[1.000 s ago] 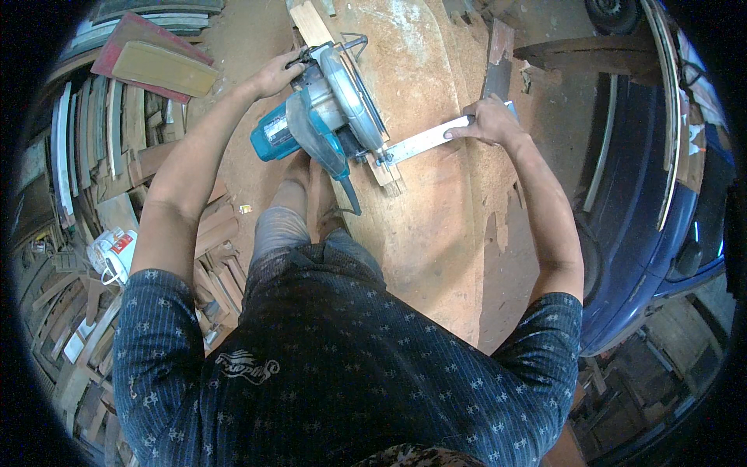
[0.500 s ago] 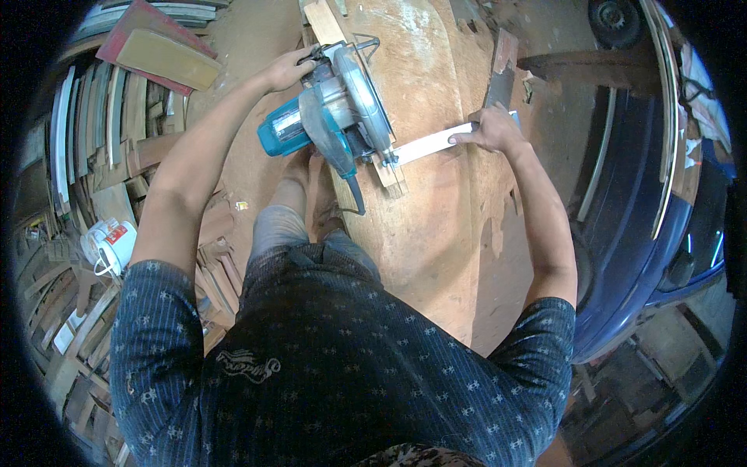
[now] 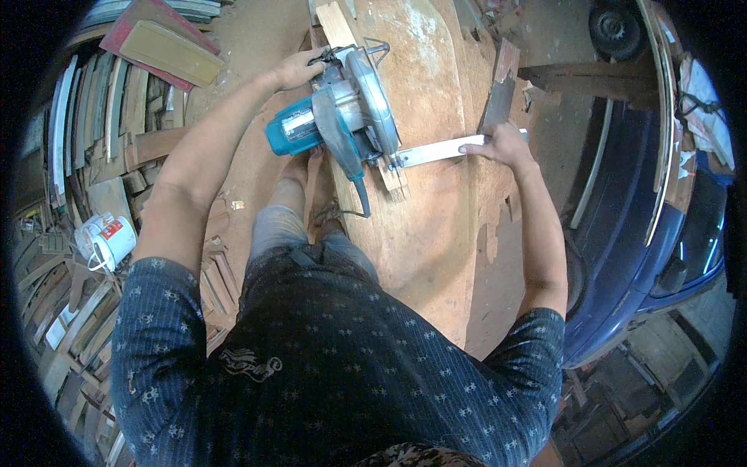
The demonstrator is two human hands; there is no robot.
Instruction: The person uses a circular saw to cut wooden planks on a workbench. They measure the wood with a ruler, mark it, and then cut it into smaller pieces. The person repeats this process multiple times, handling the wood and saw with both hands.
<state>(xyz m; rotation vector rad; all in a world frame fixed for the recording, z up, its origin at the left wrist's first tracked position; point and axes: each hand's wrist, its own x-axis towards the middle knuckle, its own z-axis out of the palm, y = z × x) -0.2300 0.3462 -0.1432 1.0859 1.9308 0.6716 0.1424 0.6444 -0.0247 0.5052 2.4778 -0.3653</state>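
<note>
My left hand point(image 3: 299, 71) is closed on the top end of a teal circular saw point(image 3: 292, 132) with a silver blade guard, lying over a narrow light plank point(image 3: 337, 25) on a large pale wooden board point(image 3: 416, 241). My right hand point(image 3: 503, 144) grips the far part of a flat white bar point(image 3: 430, 152), thumb on its face; the bar reaches from the saw's lower end out to the right. A black cord hangs from the saw. The blade itself is hidden.
Piled offcuts and strips point(image 3: 117, 109) line the left, with red and yellow panels point(image 3: 167, 50) and a white bucket point(image 3: 110, 243). A dark plank point(image 3: 499, 82) lies beyond my right hand. A blue car point(image 3: 630, 233), long boards point(image 3: 661, 101) and a tire point(image 3: 615, 29) are at the right.
The saw and my left hand have shifted slightly rightward in the view. My right hand is lower, and the white bar lies at a flatter angle.
</note>
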